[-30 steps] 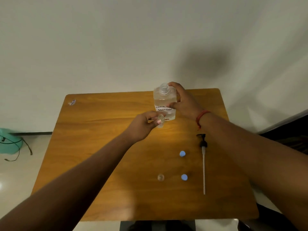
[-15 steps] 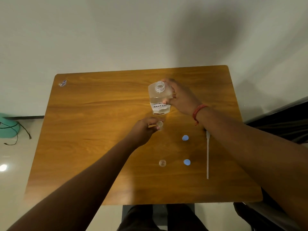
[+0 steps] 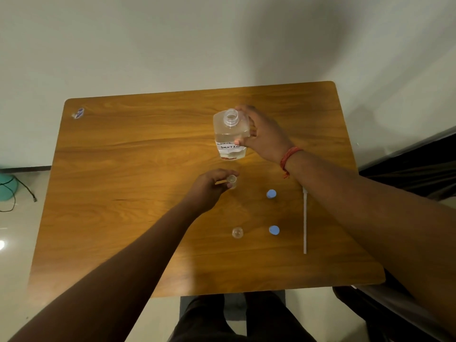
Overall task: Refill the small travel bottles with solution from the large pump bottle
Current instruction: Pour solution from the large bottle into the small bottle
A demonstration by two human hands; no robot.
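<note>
A plain indoor room, perhaps a home or a small office: a wooden worktop (image 3: 123, 193) pushed against a bare off-white wall (image 3: 172, 45), glossy pale floor tiles (image 3: 14, 230) to the left, where a teal object (image 3: 7, 187) with dark cables (image 3: 24, 191) sits.

pump tube (image 3: 305, 223): top end behind right forearm | corner scrap (image 3: 78, 113): too small to identify

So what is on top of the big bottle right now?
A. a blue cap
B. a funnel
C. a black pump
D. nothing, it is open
D: the big bottle, held in the right hand, shows a bare open neck, and the pump tube lies on the table.
</note>
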